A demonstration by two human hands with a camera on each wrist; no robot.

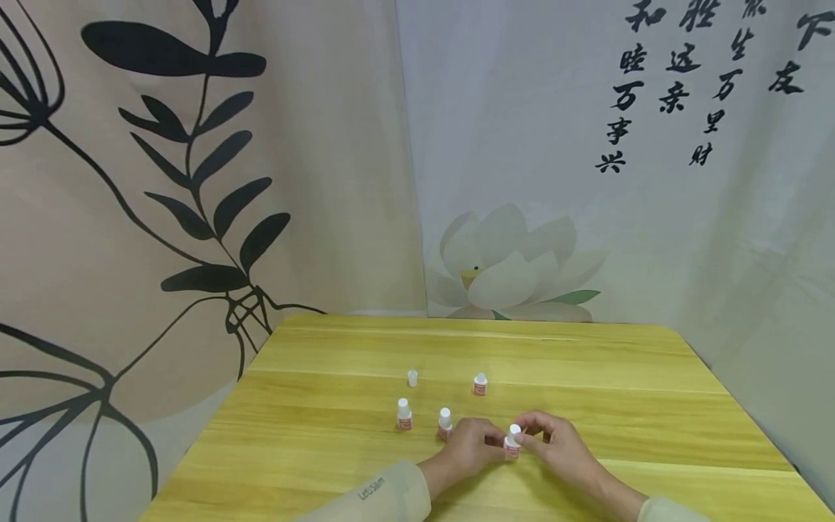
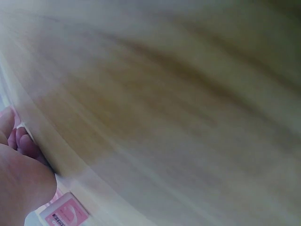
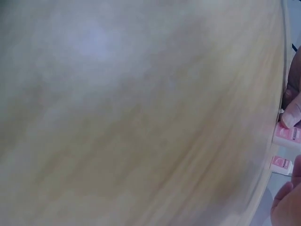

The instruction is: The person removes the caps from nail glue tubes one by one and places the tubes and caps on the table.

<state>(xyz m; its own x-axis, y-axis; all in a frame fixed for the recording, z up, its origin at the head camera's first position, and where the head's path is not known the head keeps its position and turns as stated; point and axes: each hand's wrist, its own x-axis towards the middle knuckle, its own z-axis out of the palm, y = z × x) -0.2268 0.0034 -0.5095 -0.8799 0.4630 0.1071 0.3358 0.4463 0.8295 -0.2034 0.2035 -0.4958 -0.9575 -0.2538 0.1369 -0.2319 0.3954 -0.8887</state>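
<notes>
In the head view a small white bottle point(image 1: 512, 451) with a pink label stands upright between the two hands, near the front of the table. My left hand point(image 1: 471, 444) holds its body from the left with thumb and fingers. My right hand point(image 1: 557, 446) pinches the white cap point(image 1: 514, 430) from the right, thumb close below its top. Just behind the left hand stands a similar bottle point(image 1: 445, 419), its lower part partly covered. At the left wrist view's lower edge, a pink-labelled bottle point(image 2: 68, 212) shows beside the left hand point(image 2: 26, 181).
Two more pink-labelled bottles stand farther off, one to the left point(image 1: 404, 415) and one toward the back point(image 1: 480, 385). A small whitish piece point(image 1: 412, 378) stands at the back left. The wooden table point(image 1: 313, 449) reaches back to a printed curtain point(image 1: 339, 181).
</notes>
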